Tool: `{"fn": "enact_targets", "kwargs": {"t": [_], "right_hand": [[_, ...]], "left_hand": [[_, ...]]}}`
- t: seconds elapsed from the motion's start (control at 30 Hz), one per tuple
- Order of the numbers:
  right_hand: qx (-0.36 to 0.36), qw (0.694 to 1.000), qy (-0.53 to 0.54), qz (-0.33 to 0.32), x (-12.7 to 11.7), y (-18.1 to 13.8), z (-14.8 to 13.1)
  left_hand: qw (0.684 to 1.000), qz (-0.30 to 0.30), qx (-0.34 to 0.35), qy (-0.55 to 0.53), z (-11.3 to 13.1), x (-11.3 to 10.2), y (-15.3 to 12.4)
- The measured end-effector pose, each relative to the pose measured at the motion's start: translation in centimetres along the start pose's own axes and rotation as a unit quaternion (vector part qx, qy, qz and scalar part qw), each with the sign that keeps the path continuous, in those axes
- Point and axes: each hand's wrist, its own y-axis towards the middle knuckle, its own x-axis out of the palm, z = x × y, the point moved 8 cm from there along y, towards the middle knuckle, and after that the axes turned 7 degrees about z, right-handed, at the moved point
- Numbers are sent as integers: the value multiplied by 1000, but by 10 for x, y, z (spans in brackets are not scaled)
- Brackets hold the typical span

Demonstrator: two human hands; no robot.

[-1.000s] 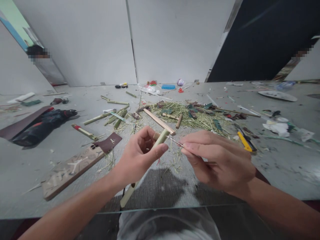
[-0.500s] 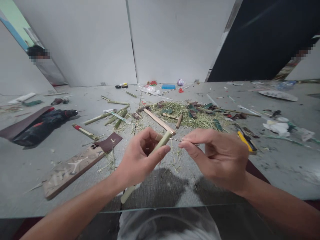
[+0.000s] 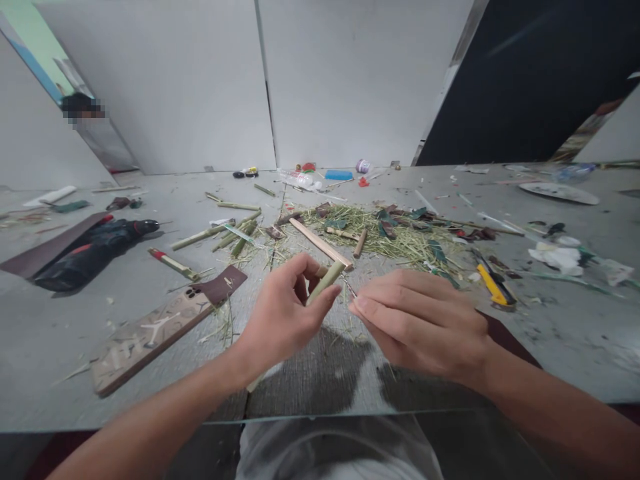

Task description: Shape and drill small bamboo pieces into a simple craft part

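Note:
My left hand is closed around a green bamboo-like stalk, thumb along its near side and the cut upper end poking out past the fingers. In my right hand a thin, twisted metal drill bit is pinched between thumb and fingertips. Its tip is close to the upper end of the stalk; I cannot tell whether it touches. Just beyond the stalk lies a flat pale wooden stick, its near end beside the stalk's top. A short brown stick piece lies behind my hands.
Shavings mixed with dry leaves are heaped behind my hands. On the left lie a cordless drill, a phone in a patterned case and cut stalks. A yellow utility knife lies right. A wall closes off the back.
My right hand has turned and dropped slightly, its fingers now extended over the drill bit, which slants downward toward me. My left hand still grips the stalk in nearly the same place.

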Motion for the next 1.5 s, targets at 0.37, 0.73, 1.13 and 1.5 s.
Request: {"fn": "enact_targets", "kwargs": {"t": [0.37, 0.73, 1.13, 1.5], "right_hand": [[253, 956, 113, 101, -30, -5, 44], [423, 845, 309, 109, 5, -28, 67], [343, 925, 152, 53, -3, -11, 43], [307, 942, 127, 45, -4, -5, 38]], "left_hand": [[996, -27, -11, -87, -10, -16, 19], [948, -109, 6, -300, 1, -4, 7], [901, -164, -22, -402, 1, 11, 3], [923, -161, 21, -350, -1, 11, 3]]}}
